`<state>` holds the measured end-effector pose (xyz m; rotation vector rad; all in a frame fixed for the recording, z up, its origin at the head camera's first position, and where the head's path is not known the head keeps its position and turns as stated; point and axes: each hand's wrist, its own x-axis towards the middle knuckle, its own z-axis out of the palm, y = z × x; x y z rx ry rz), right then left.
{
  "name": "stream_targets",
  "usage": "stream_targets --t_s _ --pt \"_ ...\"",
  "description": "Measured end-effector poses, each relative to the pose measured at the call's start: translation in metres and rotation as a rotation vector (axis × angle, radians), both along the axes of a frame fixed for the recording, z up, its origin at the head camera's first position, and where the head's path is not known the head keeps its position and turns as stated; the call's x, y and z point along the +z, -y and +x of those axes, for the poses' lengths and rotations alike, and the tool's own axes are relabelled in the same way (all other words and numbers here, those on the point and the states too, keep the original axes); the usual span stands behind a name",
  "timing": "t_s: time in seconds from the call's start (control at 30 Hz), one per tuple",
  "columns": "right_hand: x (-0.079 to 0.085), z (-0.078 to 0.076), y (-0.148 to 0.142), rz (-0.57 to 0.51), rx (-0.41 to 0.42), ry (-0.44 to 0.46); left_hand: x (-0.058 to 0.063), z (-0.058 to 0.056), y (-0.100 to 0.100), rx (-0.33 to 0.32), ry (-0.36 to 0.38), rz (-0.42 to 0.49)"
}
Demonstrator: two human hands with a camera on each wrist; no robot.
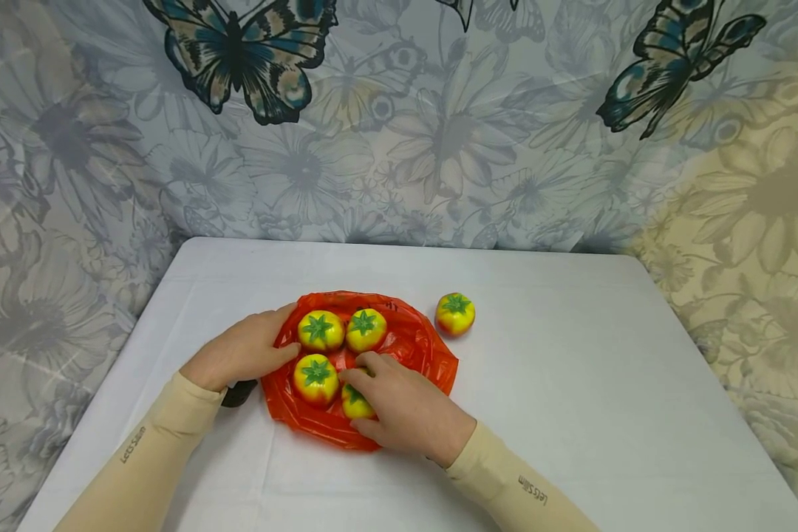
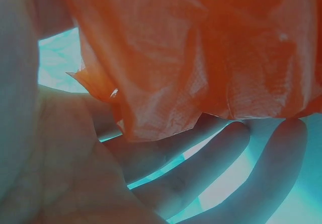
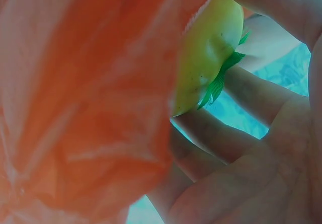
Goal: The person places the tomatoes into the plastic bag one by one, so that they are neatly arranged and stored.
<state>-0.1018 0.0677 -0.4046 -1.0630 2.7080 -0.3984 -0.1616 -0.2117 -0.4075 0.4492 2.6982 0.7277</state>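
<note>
A red plastic bag (image 1: 412,347) lies spread open on the table with several yellow-and-red tomatoes (image 1: 316,379), topped by green star-shaped leaves, inside it. My left hand (image 1: 256,347) holds the bag's left rim, thumb over the edge; in the left wrist view the red film (image 2: 201,58) hangs between thumb and fingers. At the near side of the bag, my right hand (image 1: 406,406) grips a tomato (image 1: 354,404), partly covering it. In the right wrist view the fingers curve about this yellow tomato (image 3: 211,53), and the bag's side hides much of it.
A single tomato (image 1: 455,314) stands outside the bag, to its back right. The white-covered table (image 1: 572,384) ends at a wall with flower and butterfly prints (image 1: 372,162). A dark device (image 1: 238,394) sits beneath the left wrist.
</note>
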Motion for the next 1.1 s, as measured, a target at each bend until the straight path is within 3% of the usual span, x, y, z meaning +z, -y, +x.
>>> stream_targets --t_s 0.63,1.1 --pt "-0.003 0.000 -0.002 0.002 -0.001 0.004 -0.001 0.001 0.001 -0.008 -0.018 0.000" --pt "0.007 -0.007 -0.015 -0.039 -0.014 -0.008 -0.002 0.000 0.000 -0.018 -0.032 0.004"
